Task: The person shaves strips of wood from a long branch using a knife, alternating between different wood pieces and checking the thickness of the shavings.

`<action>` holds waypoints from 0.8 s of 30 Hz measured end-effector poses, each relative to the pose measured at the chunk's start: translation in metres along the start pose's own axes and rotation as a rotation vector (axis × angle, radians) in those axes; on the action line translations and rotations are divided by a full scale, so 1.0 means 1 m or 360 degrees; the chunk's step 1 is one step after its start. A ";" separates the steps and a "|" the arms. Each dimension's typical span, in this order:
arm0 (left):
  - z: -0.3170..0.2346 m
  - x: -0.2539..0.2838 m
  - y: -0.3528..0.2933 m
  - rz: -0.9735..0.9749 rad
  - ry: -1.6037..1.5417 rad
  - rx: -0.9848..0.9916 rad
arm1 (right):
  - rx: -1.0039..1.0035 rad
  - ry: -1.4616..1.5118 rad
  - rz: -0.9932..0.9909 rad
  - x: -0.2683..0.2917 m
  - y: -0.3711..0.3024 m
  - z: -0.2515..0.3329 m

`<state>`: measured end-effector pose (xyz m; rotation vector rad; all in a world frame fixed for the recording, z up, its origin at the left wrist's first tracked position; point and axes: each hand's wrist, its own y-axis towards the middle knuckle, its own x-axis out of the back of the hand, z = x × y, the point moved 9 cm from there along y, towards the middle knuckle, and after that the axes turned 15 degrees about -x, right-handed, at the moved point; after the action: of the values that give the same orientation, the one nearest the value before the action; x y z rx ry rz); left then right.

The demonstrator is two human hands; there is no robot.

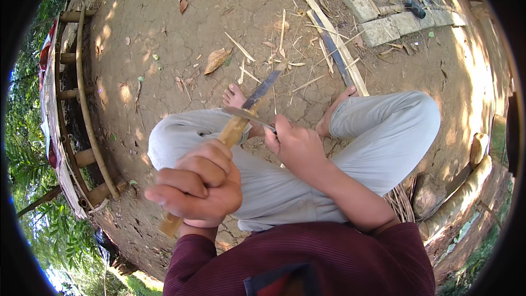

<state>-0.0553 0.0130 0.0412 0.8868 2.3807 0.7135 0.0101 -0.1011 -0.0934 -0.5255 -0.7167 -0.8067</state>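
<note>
My left hand (200, 181), slightly blurred, is closed in a fist around a long strip of wood (234, 130). The strip slants up and away to the right. It is pale near my fist and dark toward its far end, and its near end sticks out below my hand. My right hand (298, 145) grips a small knife (241, 113), whose handle is mostly hidden in my fingers. The blade points left and lies across the strip just beyond my left fist. Cannot tell how deep the edge sits in the wood.
My bent legs (378, 134) in pale trousers frame the work. Thin shavings (240, 48) and dry leaves (217, 60) litter the cracked earth. A longer pale and dark strip (342, 52) lies near my right foot. Concrete blocks (383, 30) edge the far right; a pole frame (85, 93) stands left.
</note>
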 end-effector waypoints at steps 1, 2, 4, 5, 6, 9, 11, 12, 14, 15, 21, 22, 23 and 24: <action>0.003 0.001 0.003 -0.0051 0.0016 0.0050 | 0.0000 -0.0015 -0.0022 0.000 -0.005 -0.002; 0.003 0.004 0.002 -0.0101 0.0033 0.0101 | -0.0002 -0.0031 -0.0042 0.002 -0.004 -0.006; 0.001 0.000 0.000 0.0077 -0.0098 0.0026 | 0.0076 -0.0078 -0.0106 0.011 0.011 -0.006; -0.001 -0.004 0.000 0.0168 -0.0161 -0.0010 | 0.0102 -0.0103 -0.0112 0.012 0.015 -0.006; 0.000 0.002 -0.002 0.0034 -0.0094 0.0025 | 0.0091 -0.0146 -0.0095 0.008 0.009 -0.010; 0.000 0.006 0.006 -0.0170 0.0031 0.0049 | -0.0204 -0.0306 0.0110 -0.013 0.015 -0.072; 0.004 0.002 0.006 -0.0128 0.0030 0.0006 | -0.0206 -0.0320 0.0077 0.001 0.021 -0.057; 0.006 -0.001 0.011 -0.0157 0.0051 -0.0031 | -0.0216 -0.0323 0.0082 0.004 0.017 -0.052; 0.012 0.002 0.024 -0.0129 0.0116 -0.0015 | -0.0404 -0.0175 0.0203 0.002 -0.007 -0.045; 0.012 -0.001 0.027 -0.0110 0.0080 -0.0039 | -0.0424 -0.0105 0.0226 0.012 0.002 -0.037; 0.012 0.003 0.022 -0.0137 0.0023 -0.0038 | -0.0319 0.0199 0.0222 0.030 -0.012 0.015; 0.013 0.004 0.024 -0.0142 -0.0009 0.0005 | -0.0259 0.0185 0.0182 0.038 -0.010 0.022; 0.008 0.004 0.026 -0.0148 -0.0040 0.0047 | -0.0199 0.0170 0.0142 0.046 -0.011 0.029; 0.005 0.005 0.026 -0.0168 -0.0054 0.0102 | -0.0139 0.0154 0.0128 0.051 -0.013 0.036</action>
<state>-0.0441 0.0348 0.0529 0.7857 2.4119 0.5798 0.0109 -0.1078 -0.0300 -0.5861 -0.5696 -0.7853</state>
